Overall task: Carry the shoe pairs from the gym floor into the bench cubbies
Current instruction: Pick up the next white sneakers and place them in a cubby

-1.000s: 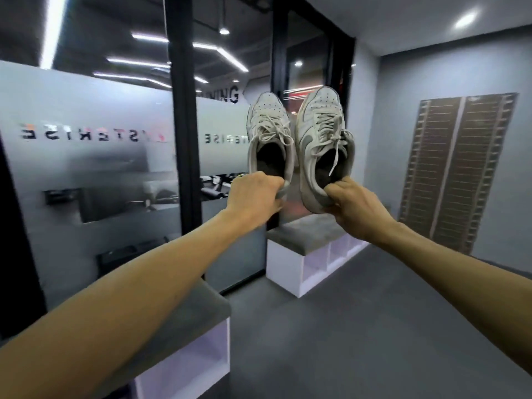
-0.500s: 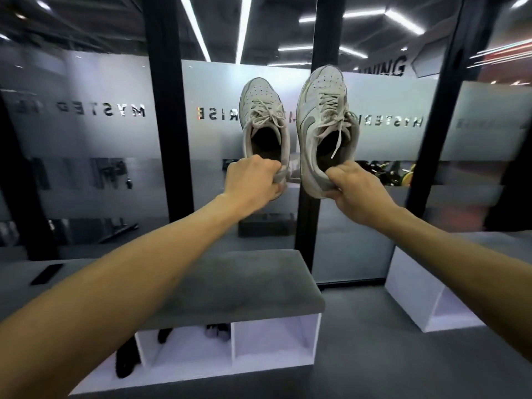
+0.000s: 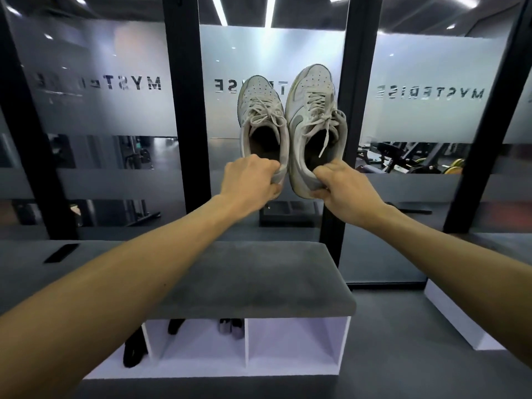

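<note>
Two bare forearms reach forward from the bottom corners. Below them stands a white bench (image 3: 339, 367) with a grey padded top and open cubbies along its front. The right-hand cubby (image 3: 290, 347) holds nothing visible; the middle cubby shows a grey shoe (image 3: 230, 328) at its back, and black shoes (image 3: 132, 352) sit in the one on the left, partly hidden by the left arm. A second white bench (image 3: 449, 321) stands to the right on the dark floor.

Further out, the left hand (image 3: 250, 182) curls around the heel of the left sneaker (image 3: 262, 116), and the right hand (image 3: 342, 185) pinches the heel of the right sneaker (image 3: 313, 122). Both shoes are held up above the bench top, toes up, openings facing the camera, side by side and just touching. They are worn off-white low-top sneakers with perforated toe boxes, loose off-white laces and dark insides; the right one carries a grey swoosh-shaped mark on its side, with one lace end dangling into its opening.

Behind them is a glass wall (image 3: 115, 82) with black frames and frosted bands. Mirrored lettering on the frosting reads "MYSTERISE" backwards, repeated across panels and partly covered by the shoes. Through the clear strips, gym equipment (image 3: 403, 156) shows.
</note>
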The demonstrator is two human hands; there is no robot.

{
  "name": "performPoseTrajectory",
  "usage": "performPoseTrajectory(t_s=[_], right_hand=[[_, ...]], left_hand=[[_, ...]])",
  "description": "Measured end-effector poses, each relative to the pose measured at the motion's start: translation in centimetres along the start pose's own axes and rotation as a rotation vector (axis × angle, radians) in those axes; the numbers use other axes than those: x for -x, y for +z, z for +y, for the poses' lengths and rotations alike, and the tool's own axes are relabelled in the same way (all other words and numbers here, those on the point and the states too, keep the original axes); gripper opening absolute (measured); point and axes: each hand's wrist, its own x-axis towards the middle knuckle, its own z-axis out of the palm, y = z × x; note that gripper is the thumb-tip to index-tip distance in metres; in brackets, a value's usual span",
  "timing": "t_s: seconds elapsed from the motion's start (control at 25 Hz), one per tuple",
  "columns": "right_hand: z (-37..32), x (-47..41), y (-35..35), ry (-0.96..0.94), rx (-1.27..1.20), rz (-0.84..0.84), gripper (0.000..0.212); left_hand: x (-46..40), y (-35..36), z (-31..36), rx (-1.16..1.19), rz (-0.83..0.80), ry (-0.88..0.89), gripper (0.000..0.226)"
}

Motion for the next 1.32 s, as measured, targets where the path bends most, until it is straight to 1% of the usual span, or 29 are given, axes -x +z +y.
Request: performPoseTrajectory(t_s=[0.16, 0.32, 0.44, 0.56, 0.64, 0.72, 0.88, 1.04, 1.2, 1.32], right_hand=[[3.7, 1.1, 10.0, -0.018, 0.004, 0.028, 0.029], [6.2, 5.3, 21.2, -0.029, 0.007, 0.039, 0.031], [6.5, 9.8, 28.4, -0.011, -0.030, 0.000, 0.037], [5.7, 14.1, 34.5, 0.017, -0.069, -0.035, 0.035], [4.6, 17.5, 38.4, 0.023, -0.105, -0.065, 0.040], [3.4, 21.3, 41.6, 0.035, -0.133, -0.101, 0.045], [1.2, 29.5, 46.8, 0.071, -0.165, -0.157, 0.029], [-0.7, 36.7, 50.3, 0.066, -0.196, -0.238, 0.032], [-1.0, 41.9, 53.4, 0.117, -0.241, -0.342, 0.029], [0.1, 44.0, 56.8, 0.138, -0.256, -0.422, 0.028]], left_hand=[[0.9, 9.8, -0.8, -0.029, 0.009, -0.003, 0.030], [5.1, 20.8, -1.3, -0.058, 0.011, 0.008, 0.027], [9.4, 28.4, -1.5, -0.044, -0.029, 0.004, 0.030], [14.2, 34.1, -2.2, -0.023, -0.072, 0.002, 0.031], [18.2, 37.5, -2.5, -0.004, -0.118, 0.004, 0.031], [22.4, 40.1, -2.2, 0.010, -0.172, 0.001, 0.029], [30.4, 44.2, -1.2, 0.043, -0.273, -0.020, 0.029], [37.4, 48.3, 0.6, 0.071, -0.377, -0.028, 0.028], [41.8, 53.2, 2.1, 0.112, -0.473, -0.031, 0.024], [43.7, 57.5, 2.6, 0.140, -0.552, -0.047, 0.027]])
